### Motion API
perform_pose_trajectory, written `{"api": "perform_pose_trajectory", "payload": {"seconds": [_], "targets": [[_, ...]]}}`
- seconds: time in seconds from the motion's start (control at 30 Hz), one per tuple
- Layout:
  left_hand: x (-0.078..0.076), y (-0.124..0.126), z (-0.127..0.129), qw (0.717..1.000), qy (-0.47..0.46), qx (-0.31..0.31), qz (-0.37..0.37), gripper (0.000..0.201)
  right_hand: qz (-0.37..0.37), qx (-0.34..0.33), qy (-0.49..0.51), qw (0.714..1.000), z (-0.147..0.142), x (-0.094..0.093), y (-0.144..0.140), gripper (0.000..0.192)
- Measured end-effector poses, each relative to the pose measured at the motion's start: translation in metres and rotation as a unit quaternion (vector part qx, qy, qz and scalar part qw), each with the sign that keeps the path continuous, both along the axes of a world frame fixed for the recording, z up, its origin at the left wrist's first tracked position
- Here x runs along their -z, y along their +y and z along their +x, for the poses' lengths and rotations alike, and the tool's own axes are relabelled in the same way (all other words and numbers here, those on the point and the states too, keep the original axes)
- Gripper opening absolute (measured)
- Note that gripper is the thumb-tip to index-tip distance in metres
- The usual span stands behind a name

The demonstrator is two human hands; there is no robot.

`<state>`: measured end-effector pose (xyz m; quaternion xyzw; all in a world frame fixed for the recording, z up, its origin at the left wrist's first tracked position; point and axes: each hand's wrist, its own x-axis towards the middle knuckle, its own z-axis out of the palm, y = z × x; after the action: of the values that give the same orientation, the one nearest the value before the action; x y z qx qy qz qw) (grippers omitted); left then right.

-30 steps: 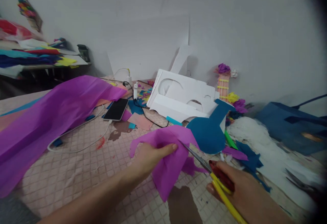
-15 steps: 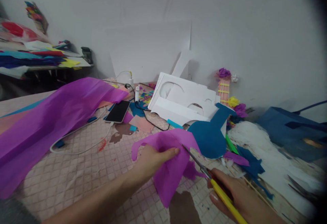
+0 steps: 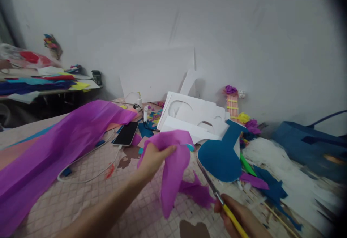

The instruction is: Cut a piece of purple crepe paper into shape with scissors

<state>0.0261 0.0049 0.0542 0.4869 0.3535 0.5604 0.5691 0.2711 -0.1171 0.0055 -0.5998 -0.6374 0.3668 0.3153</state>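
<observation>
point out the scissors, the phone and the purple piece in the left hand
scissors (image 3: 210, 184), head view, on the metal blades
phone (image 3: 126, 134), head view, middle of the dark screen
purple piece (image 3: 173, 169), head view, on the hanging part

Tiled floor (image 3: 81, 198) carries purple paper (image 3: 54, 147), phone (image 3: 126, 134), white cardboard (image 3: 195, 117).

- Soft, even indoor light; the white wall (image 3: 244, 32) looks dull grey.
- Faint shadows behind the white card cut-outs (image 3: 195, 117).
- Dark vignette in the right corners.
- Right-hand edge smeared and stretched; the blue bag (image 3: 306, 140) is blurred.
</observation>
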Motion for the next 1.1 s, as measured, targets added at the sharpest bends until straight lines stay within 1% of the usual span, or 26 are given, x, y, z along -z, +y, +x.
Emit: {"api": "perform_pose_trajectory", "payload": {"seconds": [0.03, 0.07, 0.13, 0.2, 0.27, 0.3, 0.33, 0.37, 0.4, 0.43, 0.47, 0.5, 0.57, 0.63, 0.67, 0.7, 0.73, 0.77, 0.8, 0.87, 0.97, 1.1], "targets": [[-0.009, 0.010, -0.004, 1.000, 0.005, -0.014, 0.022, 0.031, 0.026, 0.002, 0.027, 0.999, 0.000, 0.004, 0.005, 0.040], [-0.020, 0.021, -0.008, 0.998, 0.017, -0.037, 0.043, 0.032, 0.052, 0.019, 0.060, 0.997, -0.001, 0.009, 0.011, 0.043], [-0.046, 0.044, -0.017, 0.991, 0.059, -0.081, 0.089, 0.033, 0.068, 0.016, 0.125, 0.990, -0.002, 0.016, 0.021, 0.049], [-0.071, 0.066, -0.025, 0.979, 0.087, -0.117, 0.143, 0.032, 0.102, 0.035, 0.171, 0.979, -0.004, 0.018, 0.027, 0.050], [-0.092, 0.083, -0.030, 0.963, 0.107, -0.152, 0.196, 0.031, 0.125, 0.037, 0.196, 0.972, -0.006, 0.017, 0.030, 0.048], [-0.099, 0.088, -0.030, 0.957, 0.104, -0.155, 0.222, 0.030, 0.126, 0.029, 0.204, 0.970, -0.006, 0.015, 0.030, 0.047], [-0.103, 0.090, -0.029, 0.952, 0.105, -0.147, 0.247, 0.031, 0.125, 0.023, 0.211, 0.969, -0.006, 0.014, 0.029, 0.046], [-0.102, 0.090, -0.026, 0.949, 0.109, -0.135, 0.262, 0.032, 0.117, 0.015, 0.216, 0.969, -0.006, 0.013, 0.027, 0.045], [-0.097, 0.085, -0.022, 0.950, 0.111, -0.119, 0.267, 0.032, 0.107, 0.012, 0.220, 0.970, -0.006, 0.012, 0.025, 0.045], [-0.087, 0.079, -0.016, 0.955, 0.109, -0.098, 0.257, 0.035, 0.094, 0.009, 0.222, 0.970, -0.006, 0.012, 0.023, 0.044], [-0.073, 0.070, -0.010, 0.965, 0.105, -0.077, 0.228, 0.037, 0.085, 0.010, 0.223, 0.971, -0.006, 0.012, 0.021, 0.042], [-0.055, 0.060, -0.002, 0.976, 0.101, -0.053, 0.184, 0.040, 0.078, 0.012, 0.223, 0.972, -0.007, 0.013, 0.019, 0.040], [-0.013, 0.039, 0.013, 0.992, 0.103, 0.004, 0.075, 0.046, 0.065, 0.015, 0.225, 0.972, -0.009, 0.017, 0.016, 0.040], [0.028, 0.020, 0.025, 0.993, 0.102, 0.044, -0.027, 0.042, 0.054, 0.019, 0.233, 0.971, -0.012, 0.022, 0.014, 0.043], [0.045, 0.013, 0.029, 0.991, 0.087, 0.077, -0.065, 0.039, 0.051, 0.027, 0.240, 0.969, -0.013, 0.024, 0.014, 0.043], [0.059, 0.008, 0.032, 0.988, 0.061, 0.099, -0.102, 0.037, 0.040, 0.026, 0.242, 0.969, -0.013, 0.026, 0.014, 0.043], [0.069, 0.004, 0.034, 0.983, 0.034, 0.125, -0.128, 0.036, 0.036, 0.033, 0.244, 0.969, -0.014, 0.027, 0.014, 0.044], [0.075, 0.003, 0.035, 0.979, 0.016, 0.144, -0.144, 0.034, 0.033, 0.041, 0.242, 0.969, -0.014, 0.026, 0.014, 0.044], [0.078, 0.003, 0.035, 0.976, -0.003, 0.155, -0.156, 0.031, 0.029, 0.050, 0.236, 0.970, -0.014, 0.025, 0.014, 0.044], [0.078, 0.009, 0.034, 0.972, -0.034, 0.158, -0.169, 0.026, 0.019, 0.071, 0.216, 0.974, -0.014, 0.021, 0.013, 0.046], [0.070, 0.024, 0.031, 0.971, -0.075, 0.136, -0.179, 0.020, 0.012, 0.093, 0.146, 0.985, -0.013, 0.013, 0.017, 0.045], [0.058, 0.040, 0.025, 0.967, -0.127, 0.105, -0.193, 0.011, 0.040, 0.082, 0.064, 0.994, -0.012, 0.011, 0.033, 0.029]]}}
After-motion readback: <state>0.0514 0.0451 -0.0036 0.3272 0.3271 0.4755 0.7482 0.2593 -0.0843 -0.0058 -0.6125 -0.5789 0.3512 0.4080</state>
